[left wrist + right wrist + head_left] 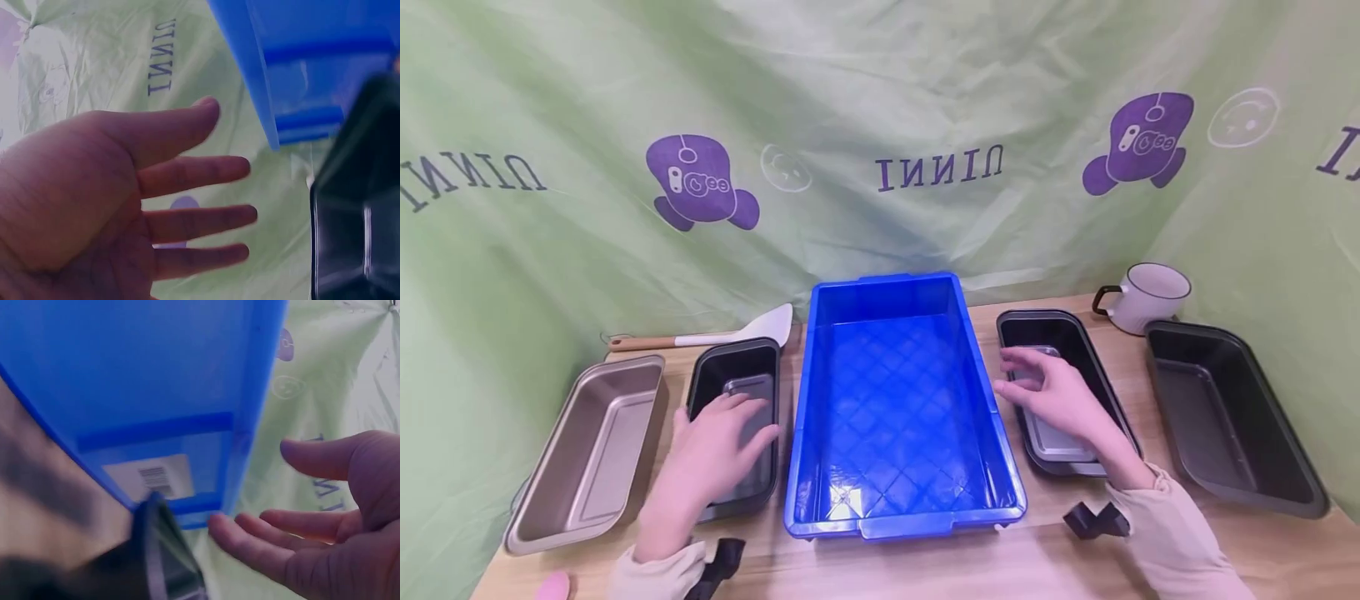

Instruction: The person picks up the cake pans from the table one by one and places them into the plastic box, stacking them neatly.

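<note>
My left hand (711, 454) hovers over a dark loaf pan (741, 360) just left of a blue plastic bin (895, 417). Its fingers are spread and relaxed, and the left wrist view shows nothing in the palm (75, 194). On the bin's other side, my right hand (1056, 400) is above a second dark loaf pan (1045, 325), thumb apart from the loosely bent fingers (256, 547). That hand holds nothing either; whether its fingertips touch the pan cannot be told. Nothing lies inside the bin.
A gold-brown loaf pan (576, 458) stands far left, another dark loaf pan (1225, 417) far right. Behind are a white spatula (767, 327) with a wooden handle and a white mug (1152, 300). A pink object (553, 586) lies at the front left. A green curtain (880, 225) hangs behind.
</note>
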Demonstrator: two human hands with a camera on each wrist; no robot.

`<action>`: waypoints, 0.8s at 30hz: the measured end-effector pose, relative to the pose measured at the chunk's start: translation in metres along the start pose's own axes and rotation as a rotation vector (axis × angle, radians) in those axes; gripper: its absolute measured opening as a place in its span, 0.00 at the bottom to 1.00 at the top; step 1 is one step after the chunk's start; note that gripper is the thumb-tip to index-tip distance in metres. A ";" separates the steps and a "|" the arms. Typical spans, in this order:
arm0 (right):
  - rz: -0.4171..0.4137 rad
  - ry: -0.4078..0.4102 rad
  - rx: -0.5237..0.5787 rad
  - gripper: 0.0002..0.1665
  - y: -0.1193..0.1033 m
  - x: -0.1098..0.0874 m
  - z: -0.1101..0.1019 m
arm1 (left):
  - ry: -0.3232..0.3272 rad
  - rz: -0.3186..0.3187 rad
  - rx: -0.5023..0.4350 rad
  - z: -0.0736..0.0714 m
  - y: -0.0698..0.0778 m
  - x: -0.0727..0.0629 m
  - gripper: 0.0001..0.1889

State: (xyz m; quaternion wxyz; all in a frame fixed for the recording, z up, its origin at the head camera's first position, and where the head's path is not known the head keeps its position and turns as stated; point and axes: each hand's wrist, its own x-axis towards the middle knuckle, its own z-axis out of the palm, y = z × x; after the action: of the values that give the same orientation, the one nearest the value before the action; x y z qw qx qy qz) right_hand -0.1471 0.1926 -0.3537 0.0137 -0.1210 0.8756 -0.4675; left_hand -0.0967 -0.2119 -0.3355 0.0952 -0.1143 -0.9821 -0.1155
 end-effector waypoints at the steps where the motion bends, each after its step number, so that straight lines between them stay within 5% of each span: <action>1: 0.018 -0.032 0.053 0.34 0.002 0.000 0.002 | 0.016 0.001 -0.005 -0.002 -0.004 -0.004 0.19; 9: 0.112 -0.217 0.308 0.33 0.015 0.002 0.009 | 0.191 0.019 -0.073 -0.014 -0.037 -0.038 0.15; 14: 0.164 -0.295 0.463 0.36 0.020 0.004 0.012 | 0.240 -0.022 -0.056 -0.021 -0.064 -0.061 0.14; 19: 0.194 -0.357 0.567 0.38 0.021 0.005 0.014 | 0.208 -0.130 -0.040 -0.025 -0.095 -0.085 0.13; 24: 0.203 -0.375 0.584 0.38 0.021 0.005 0.015 | 0.067 -0.260 -0.048 -0.027 -0.124 -0.108 0.18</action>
State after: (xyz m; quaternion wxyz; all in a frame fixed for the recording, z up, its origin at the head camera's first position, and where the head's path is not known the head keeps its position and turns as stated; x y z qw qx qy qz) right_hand -0.1540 0.1907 -0.3786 0.2544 -0.1083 0.6948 -0.6640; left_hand -0.0193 -0.3581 -0.3580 0.1095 0.0154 -0.9819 -0.1540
